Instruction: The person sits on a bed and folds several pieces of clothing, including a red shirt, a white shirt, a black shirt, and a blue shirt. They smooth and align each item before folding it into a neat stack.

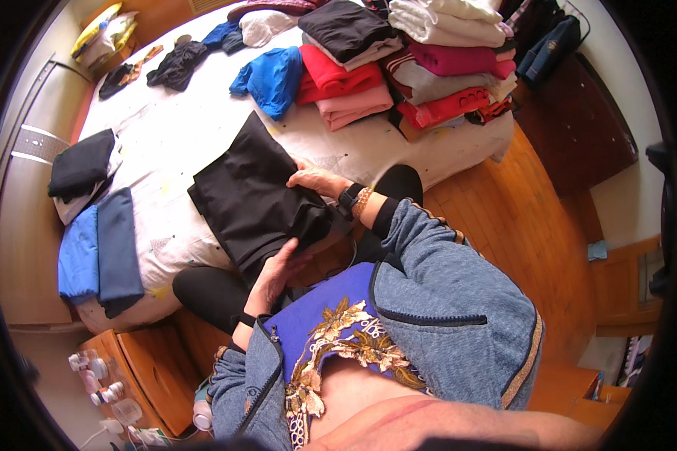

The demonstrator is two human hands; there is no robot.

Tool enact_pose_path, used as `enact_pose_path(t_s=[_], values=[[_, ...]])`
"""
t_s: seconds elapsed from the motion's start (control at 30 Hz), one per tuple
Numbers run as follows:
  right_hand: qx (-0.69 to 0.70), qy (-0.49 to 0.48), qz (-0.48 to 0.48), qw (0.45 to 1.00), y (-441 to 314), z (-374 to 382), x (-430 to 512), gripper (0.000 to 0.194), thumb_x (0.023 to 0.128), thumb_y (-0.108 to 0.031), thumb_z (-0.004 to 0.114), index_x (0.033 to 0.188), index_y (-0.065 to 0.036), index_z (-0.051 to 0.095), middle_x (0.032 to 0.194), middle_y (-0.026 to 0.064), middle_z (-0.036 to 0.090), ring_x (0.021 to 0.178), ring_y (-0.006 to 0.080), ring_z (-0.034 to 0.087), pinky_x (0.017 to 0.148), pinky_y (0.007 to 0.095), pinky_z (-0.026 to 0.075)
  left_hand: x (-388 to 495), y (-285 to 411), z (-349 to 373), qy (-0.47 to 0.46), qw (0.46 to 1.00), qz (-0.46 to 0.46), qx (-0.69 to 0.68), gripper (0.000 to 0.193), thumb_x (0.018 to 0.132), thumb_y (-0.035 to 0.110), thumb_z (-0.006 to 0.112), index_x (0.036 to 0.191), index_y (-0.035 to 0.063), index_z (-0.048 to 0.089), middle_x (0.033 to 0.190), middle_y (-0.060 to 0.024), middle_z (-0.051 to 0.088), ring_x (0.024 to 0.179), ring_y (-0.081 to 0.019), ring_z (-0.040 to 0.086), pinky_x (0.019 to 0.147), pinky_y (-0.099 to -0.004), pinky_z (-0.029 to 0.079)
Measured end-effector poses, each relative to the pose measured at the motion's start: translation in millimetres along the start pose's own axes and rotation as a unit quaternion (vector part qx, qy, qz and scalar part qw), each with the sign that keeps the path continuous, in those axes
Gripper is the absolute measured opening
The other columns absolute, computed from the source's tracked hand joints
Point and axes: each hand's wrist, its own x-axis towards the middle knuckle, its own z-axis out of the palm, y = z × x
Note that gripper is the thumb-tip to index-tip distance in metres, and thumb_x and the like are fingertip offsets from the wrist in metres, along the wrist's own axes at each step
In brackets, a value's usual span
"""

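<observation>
A black cloth garment, partly folded, lies over the near edge of the bed, its near end hanging towards my lap. My right hand rests at its right edge, thumb and fingers around the cloth there. At its near end my left hand touches the fabric, with the thumb on top and the other fingers partly hidden beneath. A crumpled blue garment lies beyond the black one. To the left are folded blue trousers or cloths and a folded black garment.
Tall stacks of folded clothes stand at the bed's right side, beside red and pink folded garments. Small dark garments lie at the far left. A wooden nightstand with bottles is at the lower left. Wooden floor shows at right.
</observation>
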Motion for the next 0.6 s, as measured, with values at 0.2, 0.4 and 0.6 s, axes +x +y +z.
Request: enact_pose_path(t_s=[0.2,0.4,0.6], values=[[0.008,-0.063,0.006,0.998,-65.3,-10.6,56.7,0.058,0.077,-0.002,0.062,0.134,0.0,0.054,0.106,0.0054,0.065,0.095,0.0111,0.057,0.085,0.0251,0.047,20.5,-5.2,-36.1,0.078,0.93,0.104,0.343,0.044,0.089,0.024,0.072,0.123,-0.0019,0.062,0.115,-0.0087,0.066,0.103,-0.0177,0.058,0.093,-0.0292,0.045],[-0.295,-0.048,-0.158,0.941,-205.6,-69.3,152.8,0.029,0.084,-0.003,0.063,0.113,-0.005,0.07,0.117,0.0063,0.066,0.115,0.0206,0.06,0.103,0.028,0.045,29.6,-7.9,-71.4,0.165,0.863,0.134,0.458,0.032,0.086,0.026,0.065,0.104,0.0,0.071,0.095,-0.0191,0.072,0.095,-0.0298,0.07,0.084,-0.0393,0.053],[-0.589,0.275,-0.171,0.74,-328.2,-209.9,151.0,0.035,0.088,-0.005,0.056,0.121,-0.011,0.067,0.122,0.0067,0.064,0.12,0.0252,0.057,0.105,0.0329,0.044,20.4,21.3,-66.1,0.188,0.89,0.143,0.39,0.029,0.087,0.025,0.066,0.097,-0.0016,0.072,0.076,-0.012,0.07,0.072,-0.0147,0.065,0.067,-0.0321,0.05]])
